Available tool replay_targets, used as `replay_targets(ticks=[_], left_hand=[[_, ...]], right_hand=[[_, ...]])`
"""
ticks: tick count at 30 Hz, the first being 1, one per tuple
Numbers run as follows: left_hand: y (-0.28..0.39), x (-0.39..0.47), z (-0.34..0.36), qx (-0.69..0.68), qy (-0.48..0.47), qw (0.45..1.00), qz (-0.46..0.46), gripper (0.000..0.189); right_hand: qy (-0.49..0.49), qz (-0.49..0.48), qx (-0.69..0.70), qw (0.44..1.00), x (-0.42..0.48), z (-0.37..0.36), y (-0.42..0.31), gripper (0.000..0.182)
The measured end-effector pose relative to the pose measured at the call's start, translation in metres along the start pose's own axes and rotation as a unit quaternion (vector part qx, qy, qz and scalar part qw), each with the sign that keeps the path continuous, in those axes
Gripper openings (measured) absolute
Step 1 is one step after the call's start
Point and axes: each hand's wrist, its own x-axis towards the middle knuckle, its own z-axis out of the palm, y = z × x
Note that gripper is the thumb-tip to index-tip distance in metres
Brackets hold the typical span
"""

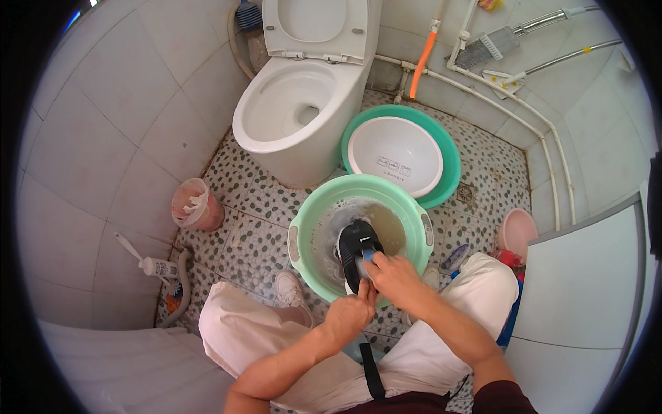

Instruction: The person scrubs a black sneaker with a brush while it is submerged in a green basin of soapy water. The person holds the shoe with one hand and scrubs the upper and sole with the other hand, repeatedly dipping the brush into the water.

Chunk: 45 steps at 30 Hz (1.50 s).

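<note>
A light green plastic basin (pixel 297 222) stands on the floor between the knees, with cloudy, sudsy water (pixel 390 227) in it. Over the water is a black shoe (pixel 357 238) with a white sole, its toe pointing away. My left hand (pixel 351 315) grips the shoe at its near end. My right hand (pixel 395 279) is closed on a brush (pixel 368 254), of which a blue part shows, and holds it against the shoe's upper. The brush's bristles are mostly hidden by the fingers.
Beyond the basin is a white toilet (pixel 331 129). A white basin (pixel 395 150) rests in a darker green basin (pixel 452 171). At left stand a pink waste bin (pixel 212 217) and a white bottle (pixel 160 268). A pink basin (pixel 514 227) and a white cabinet (pixel 579 279) are at right.
</note>
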Motion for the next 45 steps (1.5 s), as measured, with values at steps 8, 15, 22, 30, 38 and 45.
replay_targets(ticks=[8, 15, 22, 30, 38, 45], left_hand=[[-0.001, 0.006, 0.004, -0.05, -0.022, 0.998, -0.017, 0.054], [-0.011, 0.001, -0.019, -0.143, -0.005, 0.988, -0.052, 0.045], [-0.028, 0.022, -0.023, -0.156, 0.004, 0.983, -0.099, 0.019], [-0.038, 0.008, -0.025, -0.146, 0.036, 0.986, -0.078, 0.015], [-0.029, 0.011, -0.017, -0.114, 0.014, 0.992, -0.057, 0.017], [-0.027, 0.002, -0.015, -0.099, 0.038, 0.993, -0.052, 0.023]], right_hand=[[0.023, 0.054, -0.031, 0.998, 0.01, 0.031, 0.017, 0.031], [-0.011, 0.012, -0.02, 1.0, -0.015, -0.022, -0.008, 0.017], [0.079, 0.052, -0.051, 0.994, 0.012, 0.035, 0.026, 0.027], [0.124, 0.02, 0.026, 0.992, -0.027, -0.059, -0.005, 0.032], [0.038, 0.041, -0.057, 0.997, -0.013, 0.011, 0.013, 0.032], [0.033, 0.172, 0.057, 0.983, -0.012, 0.011, 0.007, 0.035]])
